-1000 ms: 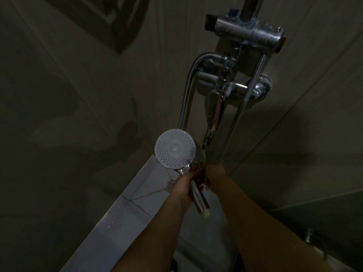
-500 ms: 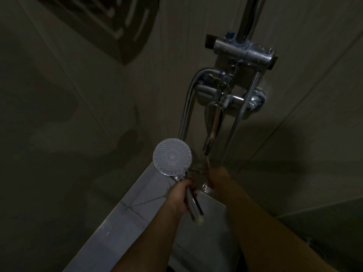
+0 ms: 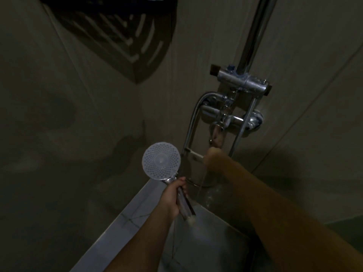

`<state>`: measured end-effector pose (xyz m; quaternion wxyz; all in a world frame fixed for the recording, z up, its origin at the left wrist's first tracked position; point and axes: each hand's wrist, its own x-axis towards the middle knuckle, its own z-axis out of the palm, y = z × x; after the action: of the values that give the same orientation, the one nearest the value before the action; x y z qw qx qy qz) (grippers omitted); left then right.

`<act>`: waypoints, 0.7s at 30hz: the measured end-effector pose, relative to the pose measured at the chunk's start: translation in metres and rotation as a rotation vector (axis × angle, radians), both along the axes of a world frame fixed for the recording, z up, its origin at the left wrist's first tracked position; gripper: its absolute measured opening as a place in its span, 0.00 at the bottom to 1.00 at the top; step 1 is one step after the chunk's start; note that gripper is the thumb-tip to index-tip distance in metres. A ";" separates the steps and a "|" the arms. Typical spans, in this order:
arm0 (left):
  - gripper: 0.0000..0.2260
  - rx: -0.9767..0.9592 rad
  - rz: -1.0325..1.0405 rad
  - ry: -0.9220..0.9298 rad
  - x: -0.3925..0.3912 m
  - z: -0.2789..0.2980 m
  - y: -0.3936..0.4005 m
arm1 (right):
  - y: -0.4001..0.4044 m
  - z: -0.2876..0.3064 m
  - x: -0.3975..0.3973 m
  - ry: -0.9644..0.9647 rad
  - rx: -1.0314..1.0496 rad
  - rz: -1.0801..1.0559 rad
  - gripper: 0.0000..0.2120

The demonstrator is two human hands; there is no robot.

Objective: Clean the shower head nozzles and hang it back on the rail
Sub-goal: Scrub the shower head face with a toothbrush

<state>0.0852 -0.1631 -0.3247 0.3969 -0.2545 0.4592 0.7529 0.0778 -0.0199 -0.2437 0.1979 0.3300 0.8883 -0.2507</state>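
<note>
— Where do we have the shower head (image 3: 161, 161) now?

— In our left hand (image 3: 172, 199). The fingers are curled round the chrome handle (image 3: 184, 205), a little below the round face, and the handle's pale end sticks out below the hand, toward us. The face is turned up at the camera, so we see its rings of small nozzles and the plain disc in the middle. It sits left of the wall fittings and well apart from the rail (image 3: 253, 32), which rises at the upper right.

— And our right hand (image 3: 213, 156)?

— It reaches farther in, up under the mixer tap (image 3: 231, 120). A thin white stick (image 3: 194, 153), perhaps a small brush, juts out from it to the left, so we seem to pinch that, but the fingers are blurred and in shadow. We cannot tell exactly how they lie.

— Is water running?

— A thin stream (image 3: 202, 179) falls just below the right hand, between the two arms. Where it starts we cannot make out.

— What else is around us?

— The chrome crossbar (image 3: 241, 79) where the rail meets the tap, with dark knobs at both ends. A hose (image 3: 191, 122) loops down on the left of the tap, and a second one (image 3: 242, 124) runs down on its right. Below our arms lies a pale tiled ledge (image 3: 125, 218). The walls are dim, and a dark grated shadow (image 3: 117, 32) covers the far upper left.
</note>
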 end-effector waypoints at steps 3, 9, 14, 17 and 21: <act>0.08 0.024 -0.005 0.050 -0.011 0.014 -0.006 | 0.002 0.004 -0.004 0.017 -0.026 -0.016 0.18; 0.08 0.010 -0.055 0.169 -0.034 0.043 -0.017 | -0.004 0.019 -0.011 0.238 -0.291 -0.129 0.07; 0.13 0.027 -0.059 0.302 -0.041 0.085 -0.012 | -0.026 0.092 -0.026 0.573 -0.238 -0.014 0.17; 0.12 0.016 -0.075 0.414 -0.044 0.123 -0.010 | -0.044 0.141 -0.026 0.575 -0.149 0.170 0.20; 0.12 0.016 -0.102 0.529 -0.042 0.174 -0.013 | -0.063 0.184 -0.021 0.504 0.098 0.357 0.13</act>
<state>0.0432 -0.1758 -0.1504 0.3024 -0.0223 0.5535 0.7757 0.0564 -0.0826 -0.0600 -0.0037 0.1056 0.9644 -0.2425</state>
